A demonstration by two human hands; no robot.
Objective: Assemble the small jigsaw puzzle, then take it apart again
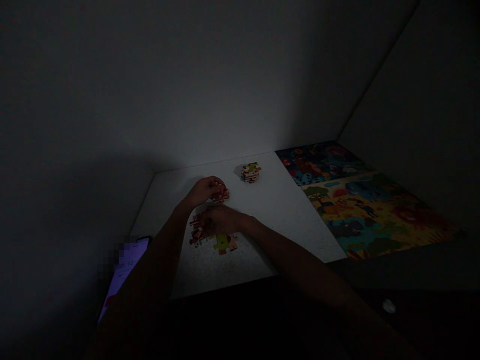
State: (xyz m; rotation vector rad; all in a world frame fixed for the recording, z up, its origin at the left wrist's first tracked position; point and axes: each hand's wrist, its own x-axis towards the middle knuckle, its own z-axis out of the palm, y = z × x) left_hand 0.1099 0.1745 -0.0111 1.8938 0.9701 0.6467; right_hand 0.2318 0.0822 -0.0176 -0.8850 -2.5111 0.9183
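Observation:
Puzzle pieces lie on a white table (pixel 285 215) in dim light. My left hand (pixel 204 191) has its fingers closed on a small pile of red puzzle pieces (pixel 222 196). Just nearer to me, my right hand (pixel 216 220) is over a group of joined or touching pieces, its fingertips bent down at the red and white ones (pixel 195 239); what they hold, if anything, is hidden. Green and yellow pieces (pixel 222 243) show below the right hand. A stack of puzzle pieces (pixel 250 172) stands farther back.
Two finished-looking picture panels lie at the right, a dark sea scene (pixel 322 162) and a yellow animal scene (pixel 369 212). A lit phone (pixel 125 267) is at the lower left. Walls rise behind the table. A small white object (pixel 389 306) is at the lower right.

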